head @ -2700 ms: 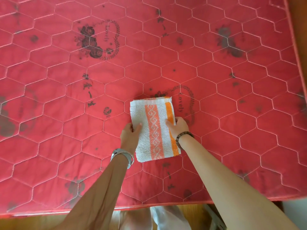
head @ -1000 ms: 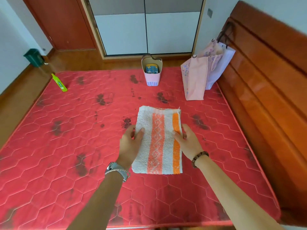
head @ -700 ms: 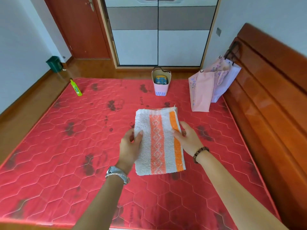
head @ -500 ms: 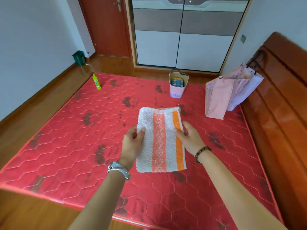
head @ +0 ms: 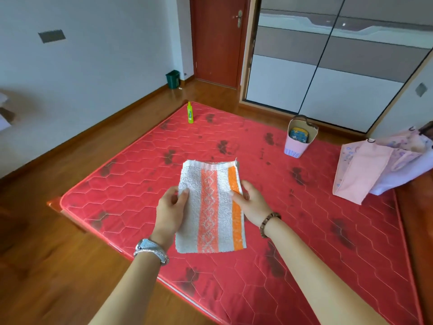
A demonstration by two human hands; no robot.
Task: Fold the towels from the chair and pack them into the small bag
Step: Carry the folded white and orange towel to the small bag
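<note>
A folded white towel with orange stripes hangs in the air above the red mattress. My left hand grips its left edge, thumb on top. Along the right edge, at the solid orange stripe, my right hand pinches it. The small pink bag stands upright at the far end of the mattress, with a blue patterned cloth inside it. No chair is in view.
Two larger pink and lilac bags lean at the right by the wooden headboard. A yellow-green bottle stands on the mattress's far left corner. A green bin sits by the red door. Wood floor lies to the left.
The towel has been lifted off the mattress and is now held up in both hands. The view has risen and swung left, so the small bag now lies to the right.
</note>
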